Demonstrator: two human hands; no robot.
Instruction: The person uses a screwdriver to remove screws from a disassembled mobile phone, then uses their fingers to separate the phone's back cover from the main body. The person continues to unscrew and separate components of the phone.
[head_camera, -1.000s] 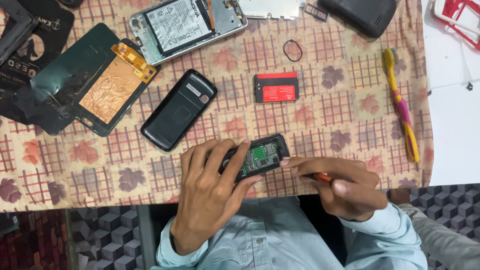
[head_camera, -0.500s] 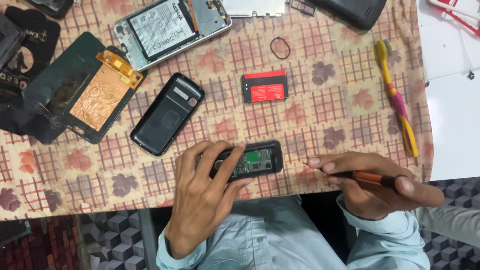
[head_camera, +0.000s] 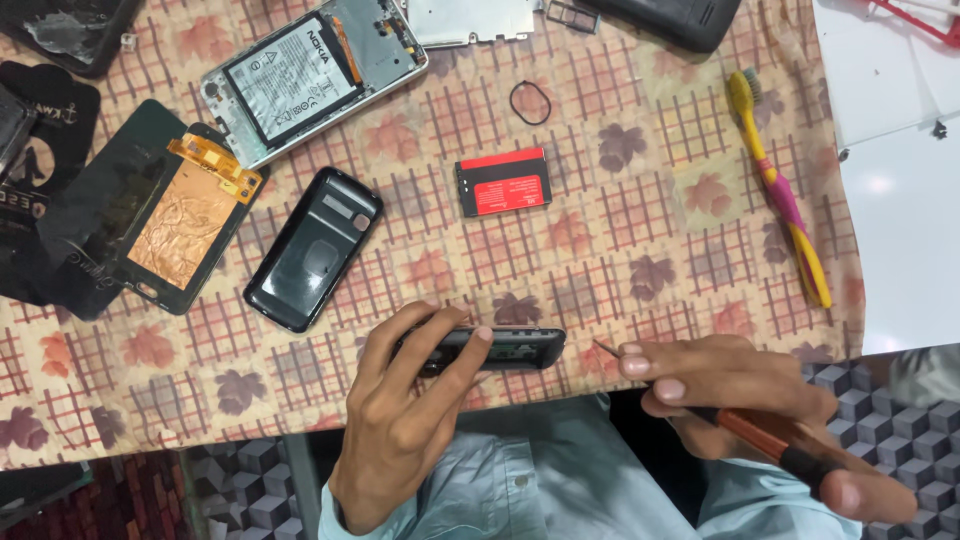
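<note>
Setting: small phone-repair bench, informal, possibly home-run.

Evidence:
- Table (head_camera: 650, 250) under a patterned cloth with checks and leaves, used as work surface.
- Opened smartphone (head_camera: 310, 75) with battery exposed, top left.
- Detached screen (head_camera: 150, 215) lying face down, copper foil and orange flex cable showing.
- Loose black back cover (head_camera: 315, 248).
- Red battery (head_camera: 502, 182), removed and lying alone.
- Bare metal frame (head_camera: 470, 18) at top edge.
- Toothbrush (head_camera: 780, 190), yellow and pink, among the parts.
- Screwdriver (head_camera: 770, 435), orange-handled, in hand.
- Patterned tile floor (head_camera: 880, 390) below.
</note>
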